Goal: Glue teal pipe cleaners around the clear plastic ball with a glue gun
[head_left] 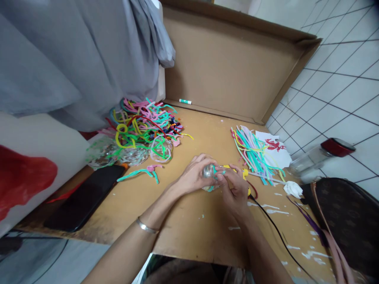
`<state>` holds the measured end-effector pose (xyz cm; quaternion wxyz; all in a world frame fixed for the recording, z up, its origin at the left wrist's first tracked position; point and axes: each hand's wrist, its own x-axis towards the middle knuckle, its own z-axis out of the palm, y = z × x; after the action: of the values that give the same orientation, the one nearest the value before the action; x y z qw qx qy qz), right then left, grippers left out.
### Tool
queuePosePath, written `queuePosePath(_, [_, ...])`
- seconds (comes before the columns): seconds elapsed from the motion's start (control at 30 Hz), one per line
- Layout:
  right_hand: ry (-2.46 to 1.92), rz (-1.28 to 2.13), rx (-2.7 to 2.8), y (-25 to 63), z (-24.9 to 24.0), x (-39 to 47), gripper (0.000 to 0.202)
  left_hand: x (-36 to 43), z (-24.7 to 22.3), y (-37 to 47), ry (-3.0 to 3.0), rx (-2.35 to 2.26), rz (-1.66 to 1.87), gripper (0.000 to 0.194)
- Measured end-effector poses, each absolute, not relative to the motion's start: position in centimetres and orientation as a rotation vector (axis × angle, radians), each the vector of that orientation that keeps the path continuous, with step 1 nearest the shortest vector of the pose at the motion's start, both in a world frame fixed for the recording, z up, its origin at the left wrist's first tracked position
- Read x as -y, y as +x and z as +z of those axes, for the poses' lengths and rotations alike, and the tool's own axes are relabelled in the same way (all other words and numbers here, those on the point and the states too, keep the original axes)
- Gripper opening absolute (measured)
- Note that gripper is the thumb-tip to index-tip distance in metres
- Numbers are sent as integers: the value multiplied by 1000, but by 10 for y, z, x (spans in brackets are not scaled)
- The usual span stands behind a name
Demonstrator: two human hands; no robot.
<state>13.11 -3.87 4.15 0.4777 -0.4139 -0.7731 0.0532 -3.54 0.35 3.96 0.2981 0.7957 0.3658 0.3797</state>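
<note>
Near the middle of the wooden table (177, 228), my left hand (197, 173) is wrapped round a small clear rounded container (208, 171) with turquoise pieces on it. My right hand (233, 187) touches the container's right side, fingers pinched at a small turquoise piece (222, 172). Just behind the right hand lies a yellow tool (245, 172) with a black cord, partly hidden by the fingers. To the right is a bundle of pastel fuzzy stems (256, 154). A tangled heap of coloured stems (142, 122) lies at the left.
A black phone (85, 199) lies at the left, near turquoise stem pieces (142, 172). A cardboard panel (231, 63) stands at the back, with a glue stick (185, 101) before it. On the right are a red-lidded bottle (310, 159), crumpled tissue (293, 189) and a dark bag (349, 225).
</note>
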Motion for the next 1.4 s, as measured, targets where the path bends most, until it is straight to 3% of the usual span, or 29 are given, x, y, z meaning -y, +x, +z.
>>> queuePosePath(0.33, [-1004, 159, 1836, 130, 42, 38, 14, -7, 34, -37, 2096, -966, 1037, 39])
queuePosePath(0.63, [-1030, 295, 1728, 131, 39, 34, 15, -6, 34, -35, 2209, -1025, 939, 75])
queuePosePath(0.9, [-1014, 466, 1642, 132, 37, 35, 18, -8, 28, -30, 2107, -996, 1137, 56])
queuePosePath(1.13, [-1066, 341, 1650, 134, 38, 32, 27, -1, 44, -33, 1652, -950, 958, 61])
queuePosePath(1.4, [-984, 248, 1715, 134, 42, 30, 8, 2, 45, -31, 1652, -917, 842, 61])
